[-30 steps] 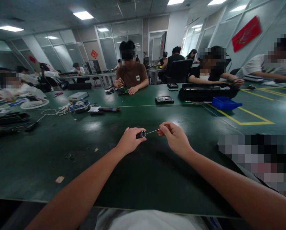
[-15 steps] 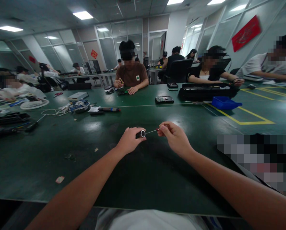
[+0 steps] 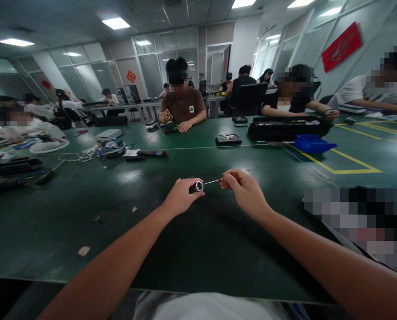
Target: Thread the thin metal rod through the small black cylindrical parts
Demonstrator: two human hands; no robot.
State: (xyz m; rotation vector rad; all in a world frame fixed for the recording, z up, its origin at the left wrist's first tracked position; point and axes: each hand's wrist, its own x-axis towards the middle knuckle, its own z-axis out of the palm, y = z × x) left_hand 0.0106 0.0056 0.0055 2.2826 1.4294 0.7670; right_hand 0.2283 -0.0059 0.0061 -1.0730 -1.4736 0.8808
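Note:
Above the green table (image 3: 118,195), my left hand (image 3: 181,195) grips a small black cylinder (image 3: 199,186) with a pale ring at its open end, which faces me. My right hand (image 3: 241,189) is closed on the reddish handle of a screwdriver (image 3: 212,181). Its thin metal shaft points left, and the tip meets the ringed end of the cylinder; whether it goes inside is too small to tell.
Beyond my hands lie a hard drive (image 3: 228,139), a blue tray (image 3: 313,143), a long black unit (image 3: 290,127) and a pen-like tool (image 3: 152,153). Cables (image 3: 108,149) lie at the left. Across the table a person (image 3: 181,102) handles a green board.
Both hands and the cylinder have shifted very slightly to the right in the view. The grips look the same, and the screwdriver shaft lies slightly flatter.

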